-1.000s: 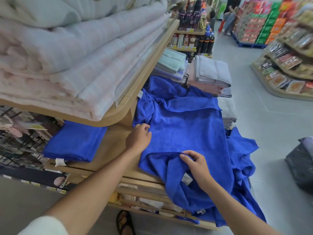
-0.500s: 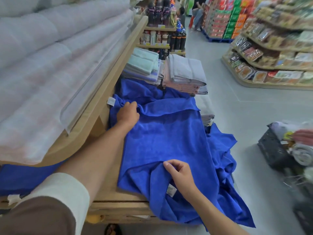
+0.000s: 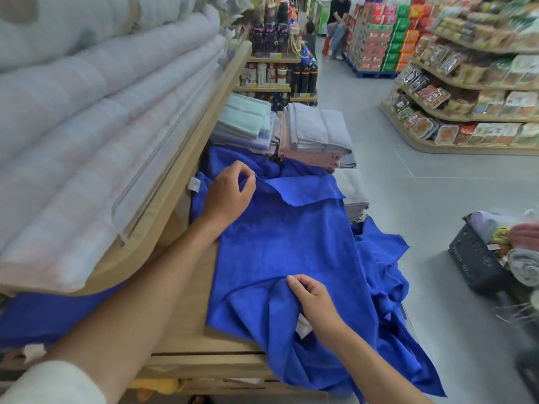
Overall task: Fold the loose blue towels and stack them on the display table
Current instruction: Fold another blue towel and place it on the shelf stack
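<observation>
On display table [image 3: 186, 330], left hand [image 3: 226, 196] and right hand [image 3: 316, 301], fingers [image 3: 295, 282] pinch-tight on blue towel [image 3: 285, 243].

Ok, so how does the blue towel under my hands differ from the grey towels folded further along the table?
The blue towel lies spread open and rumpled, its far edge turned over; the grey towels are folded flat and stacked. The left hand and right hand each pinch the blue towel; nothing touches the grey towels. Both are on the display table.

Matt blue cloth towel [image 3: 285, 246], wood table [image 3: 186, 333]
</observation>
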A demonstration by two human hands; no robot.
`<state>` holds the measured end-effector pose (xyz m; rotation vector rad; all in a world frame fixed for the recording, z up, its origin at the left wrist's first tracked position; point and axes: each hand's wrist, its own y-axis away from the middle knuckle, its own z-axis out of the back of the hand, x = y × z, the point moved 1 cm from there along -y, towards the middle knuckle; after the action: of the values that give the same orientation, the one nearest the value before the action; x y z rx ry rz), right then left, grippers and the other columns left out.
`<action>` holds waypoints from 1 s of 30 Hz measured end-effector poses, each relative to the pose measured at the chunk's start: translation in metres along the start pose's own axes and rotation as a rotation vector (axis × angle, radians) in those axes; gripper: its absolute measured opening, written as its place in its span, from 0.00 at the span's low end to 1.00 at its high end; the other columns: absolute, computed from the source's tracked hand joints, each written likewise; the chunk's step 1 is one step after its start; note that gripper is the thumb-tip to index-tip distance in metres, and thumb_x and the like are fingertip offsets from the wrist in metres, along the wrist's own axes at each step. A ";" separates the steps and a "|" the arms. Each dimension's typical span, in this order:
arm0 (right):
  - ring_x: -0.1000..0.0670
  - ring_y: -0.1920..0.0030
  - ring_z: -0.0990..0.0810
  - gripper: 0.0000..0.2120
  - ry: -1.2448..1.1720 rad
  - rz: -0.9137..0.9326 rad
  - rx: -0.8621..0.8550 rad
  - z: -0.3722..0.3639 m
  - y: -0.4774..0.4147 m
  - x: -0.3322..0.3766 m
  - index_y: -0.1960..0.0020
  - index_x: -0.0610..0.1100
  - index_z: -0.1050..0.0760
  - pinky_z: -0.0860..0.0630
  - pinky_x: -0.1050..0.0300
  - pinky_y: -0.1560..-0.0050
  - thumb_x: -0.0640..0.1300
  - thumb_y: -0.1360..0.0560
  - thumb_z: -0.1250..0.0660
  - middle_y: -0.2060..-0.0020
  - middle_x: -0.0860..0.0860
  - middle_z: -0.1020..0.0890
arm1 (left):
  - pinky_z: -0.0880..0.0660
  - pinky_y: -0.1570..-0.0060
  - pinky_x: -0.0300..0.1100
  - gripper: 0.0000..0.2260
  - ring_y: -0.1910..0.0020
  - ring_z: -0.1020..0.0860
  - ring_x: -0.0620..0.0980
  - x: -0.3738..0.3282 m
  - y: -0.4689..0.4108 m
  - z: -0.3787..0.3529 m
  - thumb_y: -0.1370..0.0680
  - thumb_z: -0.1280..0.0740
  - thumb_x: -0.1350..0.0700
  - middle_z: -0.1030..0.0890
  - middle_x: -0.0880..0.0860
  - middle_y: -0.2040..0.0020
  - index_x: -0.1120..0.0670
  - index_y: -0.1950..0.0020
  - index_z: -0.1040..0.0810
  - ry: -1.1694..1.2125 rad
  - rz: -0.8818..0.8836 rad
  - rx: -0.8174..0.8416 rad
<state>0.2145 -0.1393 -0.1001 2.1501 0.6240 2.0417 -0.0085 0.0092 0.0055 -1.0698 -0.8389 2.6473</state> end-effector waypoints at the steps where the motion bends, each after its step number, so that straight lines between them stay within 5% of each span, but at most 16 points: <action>1: 0.48 0.58 0.19 0.10 -0.089 -0.099 0.058 0.001 0.001 0.004 0.53 0.40 0.20 0.23 0.53 0.56 0.43 0.16 0.36 0.57 0.45 0.17 | 0.26 0.52 0.44 0.04 0.53 0.20 0.47 -0.010 0.006 0.005 0.21 0.34 0.53 0.18 0.45 0.56 0.51 0.53 0.25 0.037 0.031 0.023; 5: 0.45 0.59 0.19 0.09 -0.197 -0.194 0.262 0.003 0.016 0.040 0.45 0.35 0.19 0.23 0.56 0.60 0.32 0.19 0.39 0.53 0.40 0.18 | 0.27 0.60 0.38 0.05 0.64 0.21 0.44 -0.045 0.026 0.022 0.20 0.31 0.58 0.19 0.45 0.62 0.51 0.56 0.23 0.283 0.175 0.130; 10: 0.48 0.58 0.22 0.06 0.179 0.196 0.258 0.001 0.042 0.118 0.51 0.47 0.16 0.30 0.53 0.58 0.37 0.23 0.27 0.60 0.48 0.19 | 0.24 0.66 0.38 0.06 0.66 0.22 0.41 -0.089 0.054 0.042 0.18 0.33 0.59 0.20 0.46 0.64 0.54 0.55 0.21 0.625 0.467 0.353; 13: 0.59 0.62 0.20 0.10 0.324 0.404 0.271 -0.004 0.053 0.158 0.53 0.48 0.15 0.27 0.66 0.60 0.34 0.22 0.29 0.62 0.56 0.15 | 0.22 0.63 0.41 0.06 0.62 0.22 0.44 -0.109 0.068 0.057 0.17 0.34 0.56 0.21 0.49 0.61 0.53 0.53 0.20 0.725 0.549 0.479; 17: 0.55 0.59 0.21 0.11 0.628 0.631 0.177 -0.006 0.054 0.179 0.48 0.52 0.14 0.26 0.63 0.55 0.37 0.21 0.29 0.57 0.48 0.19 | 0.26 0.65 0.36 0.09 0.67 0.24 0.41 -0.129 0.077 0.076 0.17 0.36 0.56 0.21 0.46 0.64 0.52 0.55 0.20 0.794 0.543 0.476; 19: 0.58 0.62 0.22 0.10 0.610 0.693 0.119 -0.008 0.053 0.182 0.50 0.52 0.14 0.28 0.66 0.57 0.37 0.23 0.26 0.60 0.54 0.18 | 0.26 0.64 0.37 0.08 0.66 0.23 0.41 -0.134 0.079 0.084 0.16 0.36 0.56 0.20 0.46 0.62 0.54 0.52 0.19 0.834 0.555 0.453; 27: 0.56 0.61 0.16 0.11 0.594 0.856 -0.016 -0.009 0.047 0.192 0.59 0.56 0.19 0.26 0.69 0.60 0.42 0.28 0.22 0.62 0.58 0.15 | 0.20 0.49 0.44 0.10 0.50 0.17 0.53 -0.136 0.090 0.090 0.21 0.30 0.62 0.15 0.61 0.45 0.61 0.40 0.17 1.019 0.609 0.381; 30: 0.55 0.59 0.17 0.11 0.625 0.902 -0.042 -0.008 0.046 0.196 0.58 0.57 0.19 0.25 0.69 0.59 0.43 0.29 0.21 0.58 0.59 0.17 | 0.20 0.47 0.39 0.08 0.46 0.16 0.51 -0.140 0.092 0.090 0.22 0.30 0.63 0.14 0.57 0.46 0.55 0.47 0.13 0.998 0.522 0.374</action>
<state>0.2192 -0.1112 0.0996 1.9117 -0.4864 3.1603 0.0371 -0.1550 0.0894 -2.3460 0.1535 1.9432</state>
